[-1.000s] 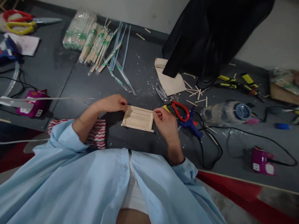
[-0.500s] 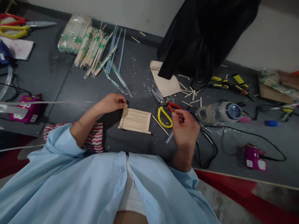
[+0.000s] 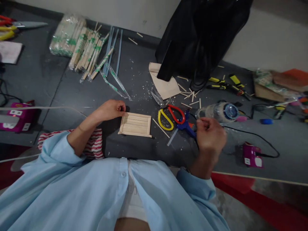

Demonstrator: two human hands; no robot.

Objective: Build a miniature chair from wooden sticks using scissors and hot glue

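A small rectangular panel of wooden sticks lies flat, with raised sticks along its edges. The curled fingers of my left hand pinch its far left corner. My right hand is held closed above the table, right of a blue glue gun and near a clear plastic bottle; whatever its fingers hold, if anything, is hidden. Scissors with one red and one yellow handle loop lie between panel and glue gun. Close to the panel are a loose stick and a translucent glue stick.
Wrapped chopsticks and grey-blue strips lie at the far left. A black bag stands at the back, beside cut stick pieces and yellow-black pliers. Purple boxes with cables sit at both sides.
My right hand has moved right, away from the scissors, uncovering the red loop and the blue glue gun. My left hand stays at the panel's corner. The view has shifted slightly right.
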